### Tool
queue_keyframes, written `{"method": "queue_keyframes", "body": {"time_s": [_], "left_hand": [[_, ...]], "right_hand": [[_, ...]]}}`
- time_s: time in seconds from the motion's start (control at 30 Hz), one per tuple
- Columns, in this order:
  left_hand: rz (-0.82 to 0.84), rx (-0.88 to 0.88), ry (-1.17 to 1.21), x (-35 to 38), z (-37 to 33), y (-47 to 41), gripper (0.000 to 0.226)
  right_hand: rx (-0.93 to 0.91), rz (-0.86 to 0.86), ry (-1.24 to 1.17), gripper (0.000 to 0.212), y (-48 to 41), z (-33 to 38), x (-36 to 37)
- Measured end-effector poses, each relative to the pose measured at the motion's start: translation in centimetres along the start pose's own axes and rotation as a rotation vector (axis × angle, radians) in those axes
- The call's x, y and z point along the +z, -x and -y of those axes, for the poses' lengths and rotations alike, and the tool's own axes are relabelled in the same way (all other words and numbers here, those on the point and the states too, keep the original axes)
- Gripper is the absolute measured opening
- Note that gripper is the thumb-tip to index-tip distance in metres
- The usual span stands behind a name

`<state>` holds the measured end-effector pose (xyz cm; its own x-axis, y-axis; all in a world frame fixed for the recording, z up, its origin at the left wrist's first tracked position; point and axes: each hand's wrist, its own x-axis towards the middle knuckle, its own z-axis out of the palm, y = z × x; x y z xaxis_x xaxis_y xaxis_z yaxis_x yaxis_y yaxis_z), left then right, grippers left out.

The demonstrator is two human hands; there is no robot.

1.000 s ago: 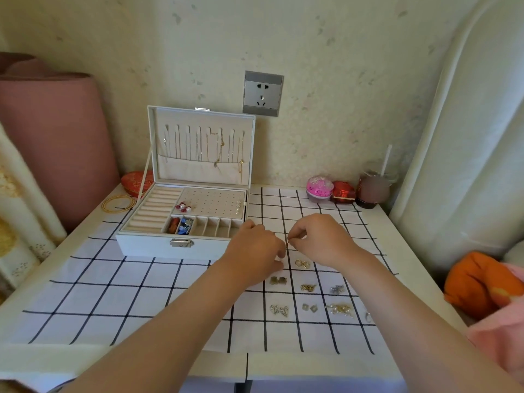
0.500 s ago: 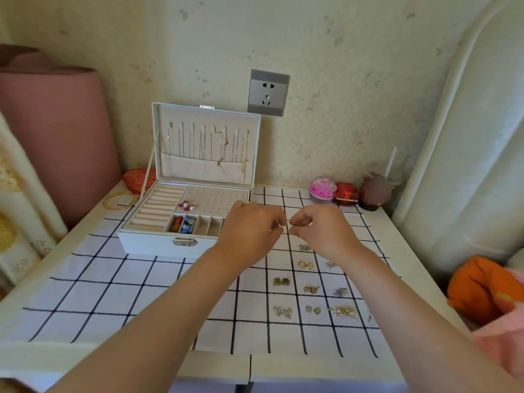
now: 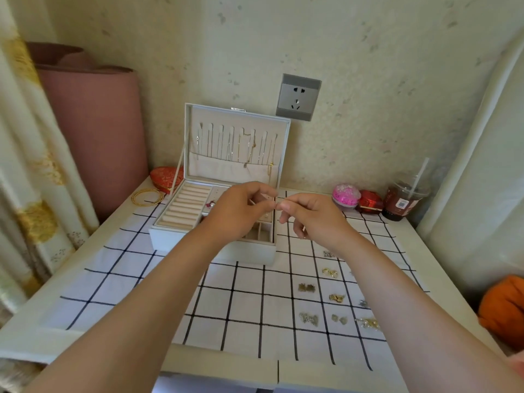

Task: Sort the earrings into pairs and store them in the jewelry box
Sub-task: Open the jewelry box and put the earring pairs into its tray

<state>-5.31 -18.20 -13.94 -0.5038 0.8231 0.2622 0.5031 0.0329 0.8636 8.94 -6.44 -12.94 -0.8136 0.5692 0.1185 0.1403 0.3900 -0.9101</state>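
Above the right edge of the open jewelry box [image 3: 173,241], the left hand [image 3: 241,211] and right hand [image 3: 309,219] meet fingertip to fingertip, both pinching what is probably 1 tiny earring [image 3: 276,206], too small to make out. Box compartments [image 3: 262,236] lie just below the left hand, the nearer one; the upright lid [image 3: 238,143] walls off the far side, while paired earrings [image 3: 307,287] wait on the checked cloth [image 3: 249,302]

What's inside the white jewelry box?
Cream ring rolls, necklaces hanging in the lid, small front compartments. The left hand covers the middle, so what lies there cannot be seen.
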Motion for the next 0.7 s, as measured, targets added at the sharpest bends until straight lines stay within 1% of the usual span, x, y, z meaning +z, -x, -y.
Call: {"method": "queue_keyframes", "body": {"time_s": [0.07,0.2,0.27,0.33,0.43,0.57,0.63,0.7], "left_hand": [[0.001,-0.005,0.033,-0.8,0.0,0.0,0.011],[-0.001,0.007,0.068,-2.3,0.2,0.1,0.005],[-0.021,0.011,0.062,-2.9,0.5,0.0,0.005],[-0.047,0.009,0.066,-3.3,0.6,-0.1,0.006],[-0.097,0.002,0.058,-3.8,0.7,-0.3,0.007],[-0.151,-0.015,0.083,-4.1,0.9,-0.4,0.005],[-0.139,-0.027,0.104,-4.2,0.8,-0.4,0.005],[-0.115,-0.044,0.129,-4.2,0.7,-0.2,0.005]], "right_hand": [[-0.004,0.005,-0.015,0.019,-0.3,0.6,0.6],[-0.001,-0.017,-0.03,0.017,-1.2,1.5,1.9],[0.007,-0.055,-0.026,0.013,-1.6,2.0,2.6],[0.002,-0.111,-0.085,0.011,-1.9,2.5,3.1],[-0.045,-0.157,-0.117,0.005,-2.4,3.2,3.9],[-0.048,-0.147,-0.184,0.01,-2.8,3.4,4.5],[-0.029,-0.145,-0.213,0.013,-2.8,3.3,4.5],[-0.02,-0.149,-0.216,0.012,-2.8,3.2,4.4]]}}
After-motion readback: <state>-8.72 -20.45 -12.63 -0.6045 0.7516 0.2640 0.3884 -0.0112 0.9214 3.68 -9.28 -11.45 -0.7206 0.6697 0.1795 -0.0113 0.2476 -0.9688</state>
